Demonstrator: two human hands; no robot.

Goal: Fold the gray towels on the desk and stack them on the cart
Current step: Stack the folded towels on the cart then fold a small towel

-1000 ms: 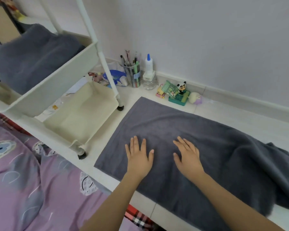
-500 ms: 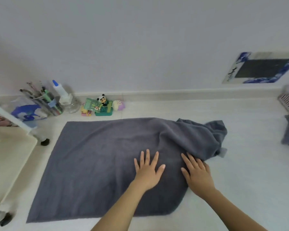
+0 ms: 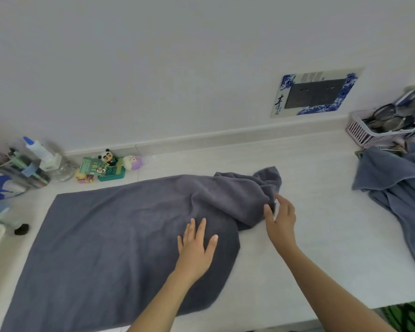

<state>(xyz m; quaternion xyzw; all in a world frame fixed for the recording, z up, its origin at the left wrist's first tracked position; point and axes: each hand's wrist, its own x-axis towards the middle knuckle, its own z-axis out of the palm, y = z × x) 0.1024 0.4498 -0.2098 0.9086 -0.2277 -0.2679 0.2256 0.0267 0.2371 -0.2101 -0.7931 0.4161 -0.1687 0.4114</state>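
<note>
Gray towel (image 3: pixel 110 238) lies on the desk (image 3: pixel 321 236), mostly flat, its right end bunched; no fold made yet. My left hand (image 3: pixel 197 248) presses it, fingers spread; my right hand (image 3: pixel 279 220) is open beside the bunch. Another towel (image 3: pixel 393 185) waits rumpled by the basket (image 3: pixel 369 135).

Two bare forearms reach forward from the bottom edge of the view, side by side. The left hand (image 3: pixel 197 248) lies flat, palm down, fingers straight and slightly spread, thumb angled out to the right — pressed onto the surface beneath it. The right hand (image 3: pixel 279 220) sits a little farther forward and to the right, turned partly on its edge, fingers extended and loosely together, thumb held apart from them — relaxed and open, gripping nothing. The hands are near each other but not touching.
</note>
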